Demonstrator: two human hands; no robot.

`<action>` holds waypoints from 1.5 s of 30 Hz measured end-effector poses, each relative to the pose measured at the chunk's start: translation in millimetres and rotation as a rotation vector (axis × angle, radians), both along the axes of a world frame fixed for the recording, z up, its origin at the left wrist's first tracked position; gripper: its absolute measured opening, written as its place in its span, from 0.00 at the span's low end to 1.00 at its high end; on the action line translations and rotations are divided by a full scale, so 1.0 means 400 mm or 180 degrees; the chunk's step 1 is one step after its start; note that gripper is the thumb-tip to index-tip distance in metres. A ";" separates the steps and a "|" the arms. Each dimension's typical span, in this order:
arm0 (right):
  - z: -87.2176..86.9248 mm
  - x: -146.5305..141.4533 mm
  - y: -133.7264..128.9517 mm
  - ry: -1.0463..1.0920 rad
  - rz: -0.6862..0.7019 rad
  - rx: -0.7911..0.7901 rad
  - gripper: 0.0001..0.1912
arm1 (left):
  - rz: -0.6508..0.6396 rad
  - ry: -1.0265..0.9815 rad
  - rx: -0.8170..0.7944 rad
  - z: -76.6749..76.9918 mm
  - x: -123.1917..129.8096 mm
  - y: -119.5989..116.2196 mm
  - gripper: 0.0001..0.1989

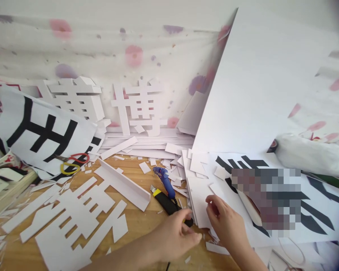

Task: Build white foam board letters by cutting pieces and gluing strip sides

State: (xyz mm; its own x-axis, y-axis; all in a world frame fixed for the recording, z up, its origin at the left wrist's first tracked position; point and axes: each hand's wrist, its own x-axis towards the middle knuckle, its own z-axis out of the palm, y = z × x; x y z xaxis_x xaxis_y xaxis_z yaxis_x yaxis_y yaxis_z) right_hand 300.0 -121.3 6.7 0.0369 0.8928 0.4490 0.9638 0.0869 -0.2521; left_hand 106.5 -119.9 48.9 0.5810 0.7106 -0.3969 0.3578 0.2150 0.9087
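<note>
My left hand (pixel 173 235) is low in the middle, its fingers loosely curled, with a gap between them and nothing visible inside. It partly overlaps the handle end of a black and yellow utility knife (pixel 165 201) lying on the table. Beside the knife is a blue hot glue gun (pixel 166 181). To the right, my right hand (pixel 226 222) is over the edge of a stack of white foam boards (pixel 199 194). Its fingertips are drawn together; whatever may be between them is hidden.
Cut-out white characters (pixel 69 222) and a folded strip (pixel 124 184) lie on the wooden table among scraps. Red and yellow scissors (pixel 72 162) rest by a printed sheet (pixel 45 126). A large white board (pixel 251 82) leans at the right. Another printed sheet (pixel 305 222) is partly pixelated.
</note>
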 end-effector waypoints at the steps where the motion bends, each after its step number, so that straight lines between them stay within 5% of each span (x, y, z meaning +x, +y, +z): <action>1: -0.002 0.009 -0.005 -0.0013 -0.0039 -0.0035 0.07 | 0.0064 -0.0114 -0.0184 -0.006 0.017 0.003 0.29; 9: -0.023 0.062 -0.040 -0.0217 0.0192 0.0248 0.10 | 0.0776 -0.0887 -0.1321 0.030 0.041 0.007 0.32; 13: -0.029 0.073 -0.058 -0.0333 0.0629 0.0130 0.20 | 0.0739 -0.0991 -0.1568 0.022 0.037 0.002 0.34; 19: -0.043 0.082 -0.076 -0.0430 0.0651 -0.0011 0.26 | 0.1114 -0.1353 -0.1908 0.003 0.078 -0.013 0.32; 30: -0.009 0.112 -0.060 -0.0796 0.0329 -0.0034 0.32 | 0.1226 -0.1407 -0.1437 -0.029 0.117 0.002 0.17; 36: 0.001 0.111 -0.057 -0.1021 0.0177 0.0070 0.28 | 0.1211 -0.0736 -0.0929 -0.040 0.153 0.027 0.19; 45: -0.009 0.113 -0.043 -0.1245 0.0039 0.0258 0.27 | 0.1331 -0.0851 -0.0755 -0.016 0.123 0.027 0.20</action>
State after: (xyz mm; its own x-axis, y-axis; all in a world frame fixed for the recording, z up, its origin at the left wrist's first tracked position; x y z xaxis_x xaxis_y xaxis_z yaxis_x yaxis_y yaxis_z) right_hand 345.1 -138.5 3.2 -0.1614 0.8531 0.4961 0.9844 0.1037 0.1420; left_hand 155.9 -108.9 42.6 0.3708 0.8115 -0.4516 -0.0388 0.4993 0.8655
